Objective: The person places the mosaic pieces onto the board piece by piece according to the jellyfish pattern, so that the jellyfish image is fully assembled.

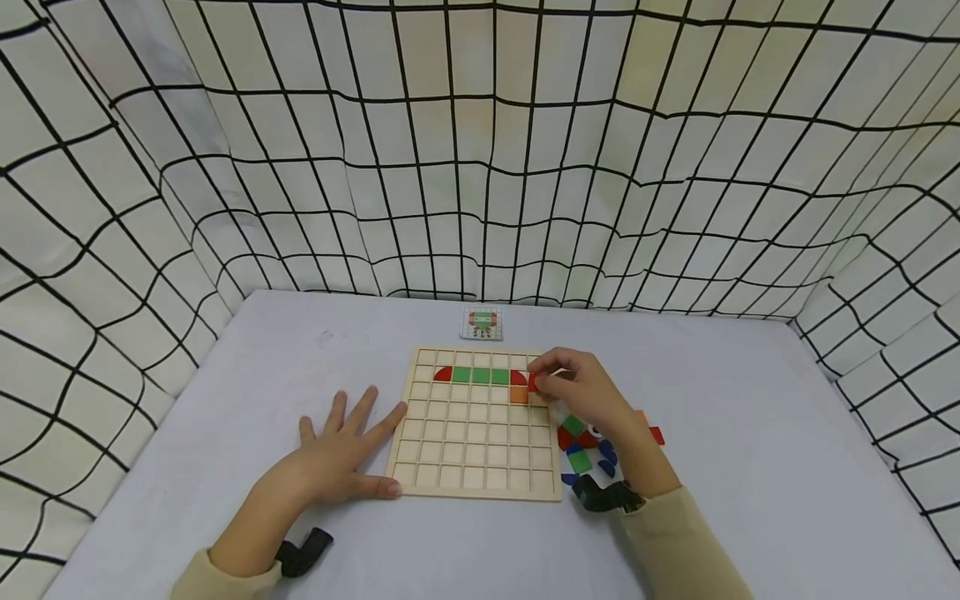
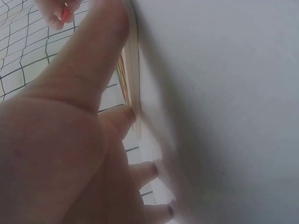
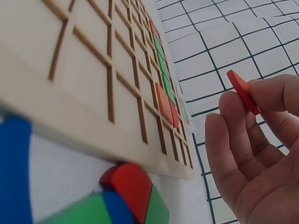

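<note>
A wooden grid board [image 1: 465, 457] lies flat on the table. In its second row from the back sit a red rounded tile [image 1: 443, 374], several green square tiles [image 1: 481, 376] and another red rounded tile [image 1: 517, 377]. An orange square tile [image 1: 519, 395] lies just in front of that second red one. Over the board's back right part, my right hand [image 1: 585, 387] pinches a red tile [image 3: 242, 91] between thumb and fingers, raised off the grid in the right wrist view. My left hand [image 1: 333, 457] is spread on the table, thumb and index fingertip at the board's left edge.
Loose tiles [image 1: 580, 460] in red, green and blue lie along the board's right side, partly under the right forearm. A small printed pattern card [image 1: 482, 323] sits behind the board. Black netting [image 1: 487, 167] over white cloth encloses the table's back and sides.
</note>
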The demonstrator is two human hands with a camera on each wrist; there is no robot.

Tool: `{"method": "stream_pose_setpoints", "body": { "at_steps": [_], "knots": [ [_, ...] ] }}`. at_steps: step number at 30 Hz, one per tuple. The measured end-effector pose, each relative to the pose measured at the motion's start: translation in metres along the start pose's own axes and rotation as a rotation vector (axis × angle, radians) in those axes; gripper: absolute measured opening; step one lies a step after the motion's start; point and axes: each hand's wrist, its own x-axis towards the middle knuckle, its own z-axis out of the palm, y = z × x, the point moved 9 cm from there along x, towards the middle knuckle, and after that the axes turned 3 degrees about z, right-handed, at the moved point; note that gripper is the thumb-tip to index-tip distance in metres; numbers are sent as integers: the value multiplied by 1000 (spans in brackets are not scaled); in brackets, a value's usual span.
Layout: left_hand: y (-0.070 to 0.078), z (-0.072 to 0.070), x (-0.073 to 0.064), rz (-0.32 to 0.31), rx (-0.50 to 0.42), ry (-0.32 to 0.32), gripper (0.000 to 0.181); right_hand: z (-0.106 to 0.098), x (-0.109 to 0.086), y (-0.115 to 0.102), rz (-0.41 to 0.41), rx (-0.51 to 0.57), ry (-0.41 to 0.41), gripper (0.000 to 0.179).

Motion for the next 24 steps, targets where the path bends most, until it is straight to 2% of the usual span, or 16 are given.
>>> {"method": "stream_pose_setpoints", "body": {
  "at_steps": [5, 7, 12, 17, 24],
  "knots": [
    [0, -1, -1, -3, -5, -5, 110, 7, 6, -4, 2, 78, -13, 20],
    [0, -1, -1, -2, -10, -8, 110, 10, 7, -3, 10, 68, -8, 17],
    [0, 0, 0, 0, -7, -11, 110, 14, 6, 5, 48, -6, 9, 12],
    [0, 0, 1, 5, -5, -8, 110, 20, 5, 9, 55, -46, -6, 12],
    [-1, 1, 0, 5, -6, -7, 110, 31, 2, 4, 13, -246, -49, 9]
  ]
}}
